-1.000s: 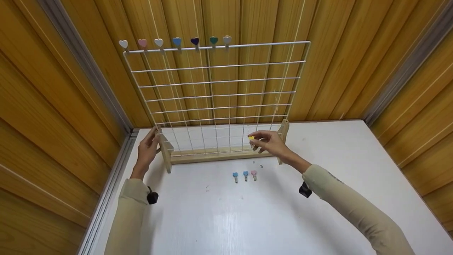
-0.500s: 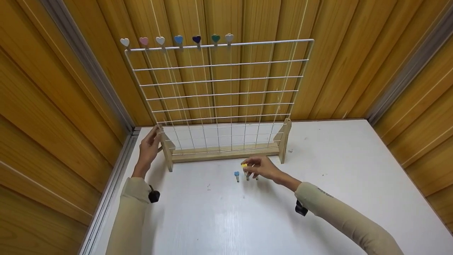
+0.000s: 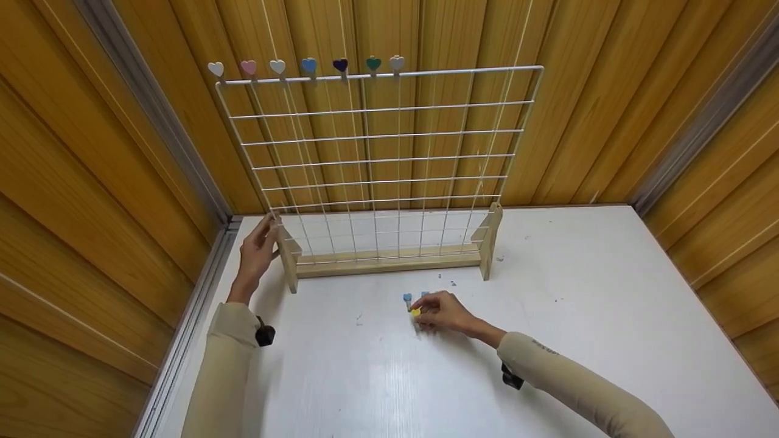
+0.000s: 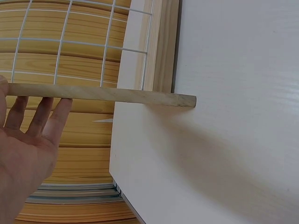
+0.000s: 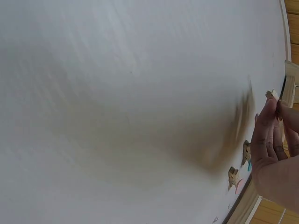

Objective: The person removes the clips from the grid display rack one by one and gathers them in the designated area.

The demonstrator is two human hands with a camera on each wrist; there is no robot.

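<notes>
My right hand pinches a small clothespin with a yellow heart, low over the white table; its wooden end shows in the right wrist view. Close by lie a blue heart clothespin and a second blue one, partly covered by the hand. A pink heart clothespin appears only in the right wrist view. My left hand holds the left wooden upright of a wire grid stand, several fingers against its outer face and the thumb at the frame's edge.
The white wire grid rises from its wooden base. Several heart clothespins, among them a green one, sit along the left part of its top bar. Wood-look panels enclose the table. Dark specks lie near the base.
My right hand has come down and towards me from in front of the grid, carrying the yellow heart clothespin past the ones on the table. The left hand stays at the upright.
</notes>
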